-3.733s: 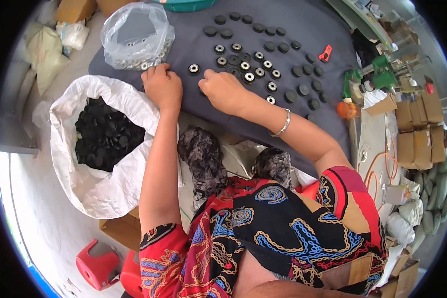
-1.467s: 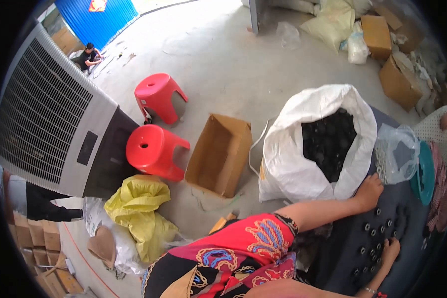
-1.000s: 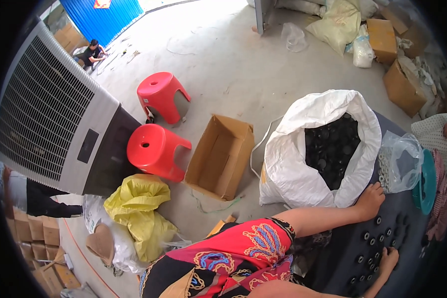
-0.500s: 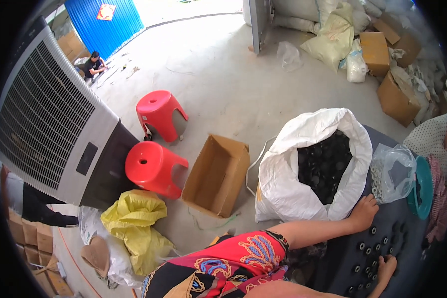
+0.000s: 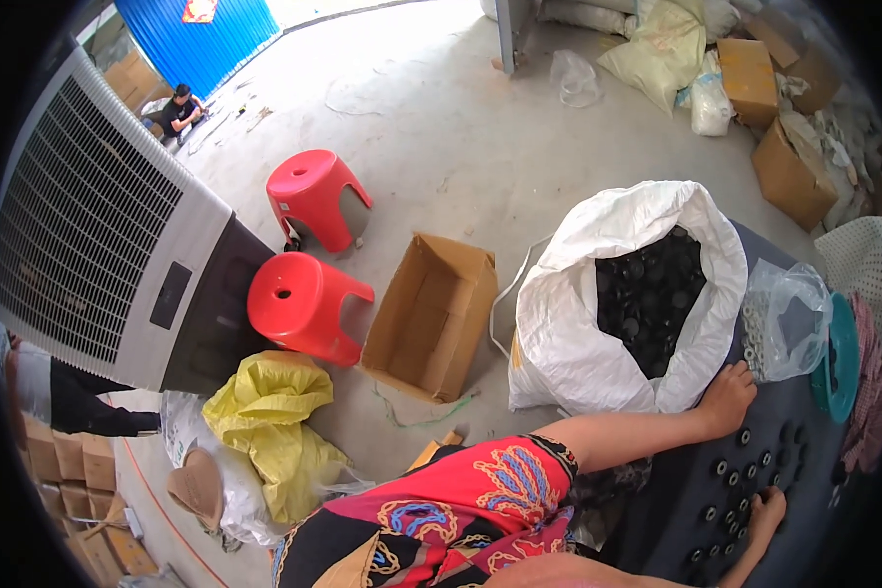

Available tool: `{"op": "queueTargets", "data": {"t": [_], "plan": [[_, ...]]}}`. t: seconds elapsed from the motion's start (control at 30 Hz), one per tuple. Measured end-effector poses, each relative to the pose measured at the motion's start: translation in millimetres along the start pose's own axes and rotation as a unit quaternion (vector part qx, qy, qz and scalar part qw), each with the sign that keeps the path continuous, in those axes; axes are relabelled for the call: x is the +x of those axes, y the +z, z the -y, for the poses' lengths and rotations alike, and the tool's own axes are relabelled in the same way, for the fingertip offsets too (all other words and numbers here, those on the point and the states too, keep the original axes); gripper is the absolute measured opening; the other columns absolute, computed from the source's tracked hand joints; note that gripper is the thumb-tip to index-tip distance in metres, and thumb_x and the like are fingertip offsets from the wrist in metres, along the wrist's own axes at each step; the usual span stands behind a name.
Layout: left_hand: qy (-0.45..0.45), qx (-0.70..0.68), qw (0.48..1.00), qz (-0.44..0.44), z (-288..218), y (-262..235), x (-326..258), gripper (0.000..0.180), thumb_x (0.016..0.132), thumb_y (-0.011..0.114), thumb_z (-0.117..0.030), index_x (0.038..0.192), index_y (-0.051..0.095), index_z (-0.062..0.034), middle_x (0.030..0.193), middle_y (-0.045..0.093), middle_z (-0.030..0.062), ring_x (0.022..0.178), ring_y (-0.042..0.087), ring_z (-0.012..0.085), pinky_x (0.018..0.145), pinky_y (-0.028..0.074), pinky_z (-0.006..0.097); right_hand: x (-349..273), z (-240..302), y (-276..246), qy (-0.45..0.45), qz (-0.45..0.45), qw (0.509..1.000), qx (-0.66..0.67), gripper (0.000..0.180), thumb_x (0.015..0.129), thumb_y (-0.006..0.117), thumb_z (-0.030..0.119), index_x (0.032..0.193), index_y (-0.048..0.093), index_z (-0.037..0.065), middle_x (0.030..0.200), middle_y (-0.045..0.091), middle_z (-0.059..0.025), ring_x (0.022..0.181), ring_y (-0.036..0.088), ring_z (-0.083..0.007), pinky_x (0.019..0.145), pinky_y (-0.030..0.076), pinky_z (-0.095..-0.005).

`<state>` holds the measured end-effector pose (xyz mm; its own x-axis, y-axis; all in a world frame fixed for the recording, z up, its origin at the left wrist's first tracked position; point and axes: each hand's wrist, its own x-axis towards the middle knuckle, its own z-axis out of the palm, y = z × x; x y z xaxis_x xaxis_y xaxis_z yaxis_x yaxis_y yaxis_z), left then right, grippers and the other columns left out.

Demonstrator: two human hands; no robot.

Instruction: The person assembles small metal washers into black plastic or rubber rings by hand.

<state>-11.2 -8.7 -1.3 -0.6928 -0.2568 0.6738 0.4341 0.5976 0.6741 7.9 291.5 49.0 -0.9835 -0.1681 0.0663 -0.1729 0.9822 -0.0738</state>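
Your left hand point(image 5: 727, 397) rests flat at the near edge of the dark desk point(image 5: 676, 510), fingers loosely spread and pointing toward the small black round parts point(image 5: 755, 470) laid out there; it lies just beside the foot of the white woven sack point(image 5: 578, 333) and grips nothing that can be seen. Your right hand point(image 5: 766, 512) lies lower on the same desk among those parts, fingers curled down onto them, but at this edge of the view you cannot tell whether it pinches one or only touches them.

The round parts sit on the desk between and around your two hands, some with pale centres, set out in loose rows. The sack stands open just behind your left hand, filled with more dark round pieces point(image 5: 652, 294). To the right of the sack, a clear plastic bag point(image 5: 789, 318) holding small pale rings rests on the desk, and a teal lid-like dish point(image 5: 835, 358) lies beside it.

On the concrete floor to your left, an open cardboard box point(image 5: 431, 318) lies beside two red plastic stools point(image 5: 309, 304), with a crumpled yellow bag point(image 5: 269, 416) near them and a large grey air cooler point(image 5: 98, 245) behind. Another person point(image 5: 178, 110) crouches far off by a blue wall.
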Motion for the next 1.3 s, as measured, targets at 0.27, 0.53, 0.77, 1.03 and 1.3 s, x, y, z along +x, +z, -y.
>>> {"op": "queueTargets", "data": {"t": [0.27,0.53,0.77,1.03,1.3], "plan": [[0.001,0.01,1.0,-0.009,1,2,-2,0.001,0.063,0.057,-0.003,0.063,0.056,-0.0029,0.082,0.055,0.0142,0.089,0.05,0.0318,0.075,0.041,0.039,0,-1,2,-0.001,-0.021,0.995,0.093,0.037,0.069,0.062,-0.005,0.106,0.058,-0.004,0.094,0.062,-0.02,0.088,0.061,-0.0353,0.08,0.047,-0.0382],[0.018,0.011,1.0,-0.007,-8,4,-8,0.003,0.063,0.057,-0.006,0.064,0.058,-0.0029,0.08,0.057,0.0158,0.089,0.051,0.0332,0.076,0.042,0.041,-23,-29,12,-0.022,-0.092,0.993,0.068,0.041,0.074,0.06,-0.005,0.115,0.056,-0.004,0.109,0.06,-0.0179,0.099,0.059,-0.0313,0.087,0.046,-0.0363],[0.08,0.028,0.996,0.035,-4,-7,12,0.007,0.061,0.057,-0.005,0.067,0.059,-0.0032,0.077,0.058,0.0158,0.08,0.053,0.0348,0.072,0.04,0.047,-29,28,-21,0.006,-0.088,0.995,0.05,0.044,0.075,0.068,0.017,0.116,0.059,0.003,0.113,0.06,-0.0189,0.113,0.054,-0.0353,0.092,0.045,-0.0406],[0.076,0.064,0.992,0.079,7,1,8,0.014,0.068,0.059,-0.003,0.079,0.068,-0.0064,0.083,0.063,0.0101,0.088,0.055,0.0318,0.078,0.046,0.042,-23,27,-30,0.092,-0.019,0.995,0.032,0.032,0.069,0.066,0.018,0.097,0.068,0.002,0.099,0.062,-0.0188,0.096,0.06,-0.0344,0.083,0.048,-0.0442],[0.072,0.07,0.991,0.088,4,-6,2,0.014,0.069,0.058,-0.001,0.079,0.068,-0.0063,0.082,0.063,0.0091,0.087,0.055,0.0309,0.077,0.046,0.041,-10,4,-29,0.098,-0.107,0.974,0.172,0.034,0.069,0.068,0.014,0.1,0.065,0.0,0.096,0.06,-0.0186,0.092,0.059,-0.0341,0.082,0.048,-0.0407]]}}
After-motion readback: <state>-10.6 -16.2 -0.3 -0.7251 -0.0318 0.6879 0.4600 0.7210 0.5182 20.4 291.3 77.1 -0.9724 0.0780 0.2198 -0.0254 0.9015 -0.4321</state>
